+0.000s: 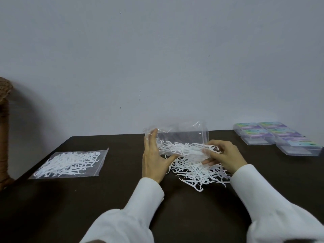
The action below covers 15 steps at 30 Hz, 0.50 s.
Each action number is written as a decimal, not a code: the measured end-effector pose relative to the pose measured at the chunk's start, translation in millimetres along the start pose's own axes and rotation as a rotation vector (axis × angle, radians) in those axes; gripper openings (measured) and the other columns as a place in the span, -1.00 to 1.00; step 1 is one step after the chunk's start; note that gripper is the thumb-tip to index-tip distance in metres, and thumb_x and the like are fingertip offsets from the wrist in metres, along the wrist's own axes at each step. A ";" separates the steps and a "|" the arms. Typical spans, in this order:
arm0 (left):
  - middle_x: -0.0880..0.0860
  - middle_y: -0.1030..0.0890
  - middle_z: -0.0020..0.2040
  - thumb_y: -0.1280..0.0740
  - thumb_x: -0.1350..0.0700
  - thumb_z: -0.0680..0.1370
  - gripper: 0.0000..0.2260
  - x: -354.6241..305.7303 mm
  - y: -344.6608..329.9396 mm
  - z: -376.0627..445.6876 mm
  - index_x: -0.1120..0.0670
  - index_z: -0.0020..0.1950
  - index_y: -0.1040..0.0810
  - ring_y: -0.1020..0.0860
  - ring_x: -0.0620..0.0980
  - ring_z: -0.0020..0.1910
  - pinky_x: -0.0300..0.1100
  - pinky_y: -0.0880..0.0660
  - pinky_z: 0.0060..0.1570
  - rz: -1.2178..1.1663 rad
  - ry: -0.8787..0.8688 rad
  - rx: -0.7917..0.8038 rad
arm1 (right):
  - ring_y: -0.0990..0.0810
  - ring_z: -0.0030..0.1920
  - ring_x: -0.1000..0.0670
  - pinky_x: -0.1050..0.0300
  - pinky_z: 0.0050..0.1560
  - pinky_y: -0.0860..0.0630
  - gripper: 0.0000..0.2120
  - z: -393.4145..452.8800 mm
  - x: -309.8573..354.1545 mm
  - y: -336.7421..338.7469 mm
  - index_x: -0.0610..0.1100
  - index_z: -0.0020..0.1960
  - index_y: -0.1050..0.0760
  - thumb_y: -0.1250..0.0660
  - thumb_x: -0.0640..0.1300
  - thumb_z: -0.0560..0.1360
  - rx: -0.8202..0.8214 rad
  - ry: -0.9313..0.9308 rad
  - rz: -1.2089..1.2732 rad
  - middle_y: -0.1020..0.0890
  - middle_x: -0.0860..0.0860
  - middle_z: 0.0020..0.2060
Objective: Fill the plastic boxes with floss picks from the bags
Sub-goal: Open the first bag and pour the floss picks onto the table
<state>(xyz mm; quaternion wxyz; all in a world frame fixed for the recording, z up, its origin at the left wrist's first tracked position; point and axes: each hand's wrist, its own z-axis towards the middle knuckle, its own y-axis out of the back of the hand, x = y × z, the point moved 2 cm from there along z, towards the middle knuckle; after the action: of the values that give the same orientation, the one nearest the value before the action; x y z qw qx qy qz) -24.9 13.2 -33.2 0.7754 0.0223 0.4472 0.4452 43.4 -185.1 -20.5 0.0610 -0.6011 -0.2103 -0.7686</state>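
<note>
We see both hands on the clear bag (182,135) at the middle of the table (122,181): the left hand (154,158) lies against its left side with fingers fairly straight and the thumb hooked under, while the right hand (222,155) has its fingers curled, pinching the bag's right edge. Floss picks (196,171) spill from it into a loose heap on the table just below. The heap reaches toward the near edge, so a hard shake could, we judge, scatter picks onto the floor. A second, flat bag (70,163) lies well apart at the left, and the plastic boxes (280,137) sit far right, lids apparently closed, though the view there is poor. Tangled picks may also snag in the bag and come out in clumps.
</note>
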 end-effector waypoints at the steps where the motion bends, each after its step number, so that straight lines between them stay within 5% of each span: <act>1: -0.05 -0.22 0.44 -0.58 0.01 0.27 -0.16 -0.6 0.4 0.0 0.02 0.46 -0.24 -0.31 -0.26 0.19 -0.42 -0.31 0.14 -0.005 0.005 -0.009 | -0.69 -0.31 -0.06 0.26 -0.33 -0.60 -0.90 -0.2 0.7 1.4 -0.16 -0.04 -0.56 -0.38 -0.28 0.45 -0.034 0.013 -0.012 -0.67 -0.13 -0.23; 5: -0.02 -0.26 0.42 -0.57 0.01 0.29 -0.19 3.5 1.7 0.7 0.02 0.45 -0.26 -0.38 -0.12 0.24 -0.19 -0.45 0.19 -0.031 0.052 -0.056 | -0.65 -0.37 0.08 0.32 -0.26 -0.57 -0.91 1.8 -0.1 8.1 -0.16 -0.04 -0.58 -0.38 -0.22 0.45 -0.117 0.053 -0.098 -0.68 -0.08 -0.33; 10: 0.00 -0.24 0.43 -0.58 0.05 0.29 -0.19 8.5 1.4 2.4 0.01 0.45 -0.26 -0.40 -0.04 0.28 -0.13 -0.46 0.22 -0.073 0.096 -0.078 | -0.68 -0.29 0.06 0.29 -0.14 -0.58 -0.95 3.2 -2.0 11.5 -0.11 -0.11 -0.60 -0.41 -0.20 0.43 -0.169 0.081 -0.044 -0.69 -0.04 -0.32; 15: 0.00 -0.22 0.44 -0.58 0.14 0.30 -0.22 11.5 3.6 4.3 0.04 0.44 -0.29 -0.41 -0.13 0.17 -0.45 -0.42 0.06 -0.155 0.145 -0.105 | -0.68 -0.29 0.03 0.31 -0.21 -0.60 -0.96 6.6 -3.5 17.3 -0.18 -0.15 -0.58 -0.39 -0.29 0.42 -0.226 0.061 0.231 -0.66 -0.12 -0.27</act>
<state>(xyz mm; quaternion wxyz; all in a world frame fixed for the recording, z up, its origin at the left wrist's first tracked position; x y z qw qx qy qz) -21.9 25.1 -36.9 0.7732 -0.0852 0.4788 0.4070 56.2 -198.7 -18.2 0.0875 -0.6007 -0.0502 -0.7931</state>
